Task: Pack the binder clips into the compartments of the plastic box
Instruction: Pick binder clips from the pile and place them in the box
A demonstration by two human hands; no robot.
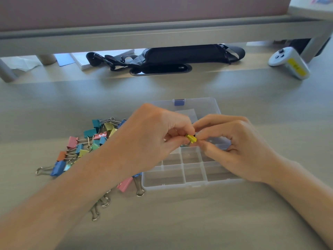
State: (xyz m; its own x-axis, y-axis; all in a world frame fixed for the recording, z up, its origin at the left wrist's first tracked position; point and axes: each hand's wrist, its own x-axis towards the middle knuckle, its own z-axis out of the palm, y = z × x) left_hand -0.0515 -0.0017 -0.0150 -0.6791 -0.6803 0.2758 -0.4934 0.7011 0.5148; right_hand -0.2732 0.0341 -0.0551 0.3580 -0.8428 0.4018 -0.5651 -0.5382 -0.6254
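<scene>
A small yellow binder clip (191, 138) is pinched between the fingertips of my left hand (155, 139) and my right hand (237, 147), held above the open plastic box (191, 184). A pile of coloured clips (86, 143) lies to its left on the desk (180, 222).

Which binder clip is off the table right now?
The yellow clip, pinched between the left hand and right hand over the plastic box; the other clips lie on the table left of it.

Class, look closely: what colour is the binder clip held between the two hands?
Yellow. The binder clip shows in the head view, pinched by both hands above the plastic box.
</scene>
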